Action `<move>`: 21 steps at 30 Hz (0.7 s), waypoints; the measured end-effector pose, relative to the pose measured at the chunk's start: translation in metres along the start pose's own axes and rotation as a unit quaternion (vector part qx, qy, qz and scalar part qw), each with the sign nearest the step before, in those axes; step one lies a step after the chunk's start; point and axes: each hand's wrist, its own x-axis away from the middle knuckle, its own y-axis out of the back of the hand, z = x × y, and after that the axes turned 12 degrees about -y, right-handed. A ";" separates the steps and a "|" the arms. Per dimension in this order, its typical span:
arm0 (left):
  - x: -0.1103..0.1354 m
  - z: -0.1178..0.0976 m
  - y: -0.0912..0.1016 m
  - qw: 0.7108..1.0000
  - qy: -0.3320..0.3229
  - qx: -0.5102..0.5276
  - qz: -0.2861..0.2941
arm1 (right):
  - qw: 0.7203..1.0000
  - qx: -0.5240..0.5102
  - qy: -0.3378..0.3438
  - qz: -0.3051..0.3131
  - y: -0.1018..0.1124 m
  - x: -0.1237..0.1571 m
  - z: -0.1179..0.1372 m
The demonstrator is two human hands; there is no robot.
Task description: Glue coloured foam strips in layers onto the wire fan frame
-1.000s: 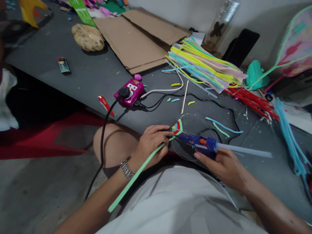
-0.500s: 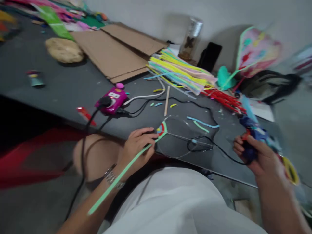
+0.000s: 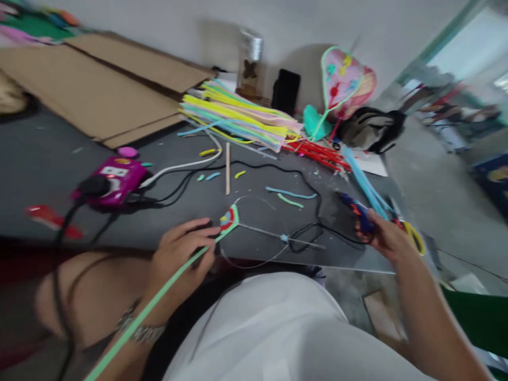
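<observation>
Our left hand (image 3: 180,259) has its fingers closed on one green strip (image 3: 130,332), whose tip meets one wire hoop (image 3: 262,232) at the surface's (image 3: 47,153) near edge; our right hand (image 3: 387,239) grips one blue glue gun (image 3: 355,210) near the right end; one purple power strip (image 3: 117,179) lies left.

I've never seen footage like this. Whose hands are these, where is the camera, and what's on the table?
No machine here: a person works with bare hands, filmed by one head-worn camera looking down. The left hand pinches a long green strip whose end meets a small striped piece on the dark table. The right hand holds a blue glue gun off to the side. Also lying there: a magenta power strip, a pile of pastel strips, red sticks and cardboard.
</observation>
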 end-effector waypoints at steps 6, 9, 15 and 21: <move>-0.001 -0.003 0.003 1.000 0.003 0.018 -0.010 | 0.839 0.296 0.388 -0.240 -0.048 0.024 0.001; -0.001 -0.004 0.004 1.000 0.011 0.013 -0.004 | 0.739 0.321 0.592 -0.031 -0.136 0.056 0.003; -0.006 -0.003 0.008 0.999 0.010 0.035 -0.010 | 0.611 0.405 0.678 0.057 -0.233 0.070 0.003; -0.011 0.001 0.012 0.999 0.030 0.045 0.000 | 0.620 0.397 0.672 0.080 -0.229 0.063 0.000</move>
